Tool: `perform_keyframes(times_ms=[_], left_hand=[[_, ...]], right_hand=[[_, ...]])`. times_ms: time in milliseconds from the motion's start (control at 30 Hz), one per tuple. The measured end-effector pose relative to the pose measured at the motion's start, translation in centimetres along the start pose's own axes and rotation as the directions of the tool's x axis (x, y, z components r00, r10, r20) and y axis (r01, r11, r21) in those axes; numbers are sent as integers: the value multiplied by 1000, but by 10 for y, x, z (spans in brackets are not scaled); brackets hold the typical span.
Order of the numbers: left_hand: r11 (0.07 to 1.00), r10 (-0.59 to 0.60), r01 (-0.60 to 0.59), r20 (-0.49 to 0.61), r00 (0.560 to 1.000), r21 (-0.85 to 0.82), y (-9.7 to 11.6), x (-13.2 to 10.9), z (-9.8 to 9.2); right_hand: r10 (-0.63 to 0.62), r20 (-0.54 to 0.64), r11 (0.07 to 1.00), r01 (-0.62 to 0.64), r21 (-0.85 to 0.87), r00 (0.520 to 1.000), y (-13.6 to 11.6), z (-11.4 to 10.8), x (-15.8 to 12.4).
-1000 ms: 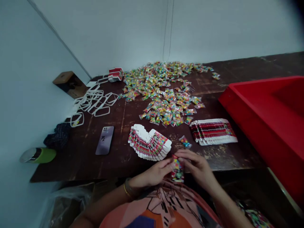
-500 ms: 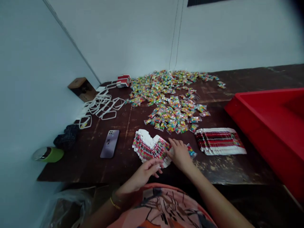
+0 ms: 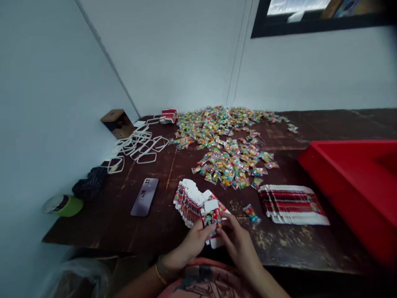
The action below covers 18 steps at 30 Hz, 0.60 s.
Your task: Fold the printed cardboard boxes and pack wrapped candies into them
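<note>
A small red printed carton point(image 3: 212, 216) with white flaps is held between my two hands, over the table's front part. My left hand point(image 3: 196, 240) grips its left side, thumb across the printed face. On its right side, the fingers of my right hand point(image 3: 238, 239) are closed at the edge. Behind and left of it lies a fanned-out pile of flat red-and-white cartons point(image 3: 190, 203), partly covered by the held one. One candy packet point(image 3: 252, 214) lies on the table right of my right hand.
Many candy packets point(image 3: 223, 145) are heaped toward the wall. A stack of flat cartons point(image 3: 293, 205) and a red tray point(image 3: 347, 182) stand right. Left are a phone point(image 3: 144, 197), white loops point(image 3: 139, 145), a brown box point(image 3: 118, 123), a green tumbler point(image 3: 66, 205) and dark cloth point(image 3: 89, 184).
One carton has been lifted from the fanned pile and is now between both hands. The hands have come together, and the lone candy packet is uncovered. The camera view has tilted up.
</note>
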<state>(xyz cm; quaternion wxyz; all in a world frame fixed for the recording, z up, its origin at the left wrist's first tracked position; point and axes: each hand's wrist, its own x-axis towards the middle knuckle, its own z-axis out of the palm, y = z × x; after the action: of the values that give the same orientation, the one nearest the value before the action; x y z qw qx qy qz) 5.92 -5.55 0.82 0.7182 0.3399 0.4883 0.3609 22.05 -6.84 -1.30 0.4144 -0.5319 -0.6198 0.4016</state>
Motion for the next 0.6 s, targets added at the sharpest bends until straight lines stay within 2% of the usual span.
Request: perform_keyframes(times_ms=[67,100,167,233,267,367,433,500,600], left_hand=[[997,-70,68,108,992,24,0,1,7],[992,-114,103,181,977,68,0,-1,9],[967,-216,159,312,925,198,1,-5,11],[947,-248,129,414,876,295,2,-9,12],[948,-226,86,460,859,306,4,-11,13],[966,-102,-54,569,816,251,13,-16,18],[963,-70,-102,597,799,248,22,-19,21],[957,-89,-97,598,796,272,30,-19,21],[953,-110,-81,584,805,292,27,-12,18]], right_hand=[[-188,-144,956,147,-256,972,0,-4,-11],[-279,-163,910,207,-358,946,0,-8,-14],[-373,-91,847,298,-440,924,-1,-17,-16],[-356,52,852,347,-393,933,-4,-23,-15],[-329,122,867,351,-355,936,-6,-26,-15],[-227,328,913,318,-256,917,-15,-34,-11],[-156,426,956,245,-162,891,-21,-41,-7],[-79,475,994,102,-23,877,-26,-49,-2],[-32,450,980,-59,188,893,-36,-56,2]])
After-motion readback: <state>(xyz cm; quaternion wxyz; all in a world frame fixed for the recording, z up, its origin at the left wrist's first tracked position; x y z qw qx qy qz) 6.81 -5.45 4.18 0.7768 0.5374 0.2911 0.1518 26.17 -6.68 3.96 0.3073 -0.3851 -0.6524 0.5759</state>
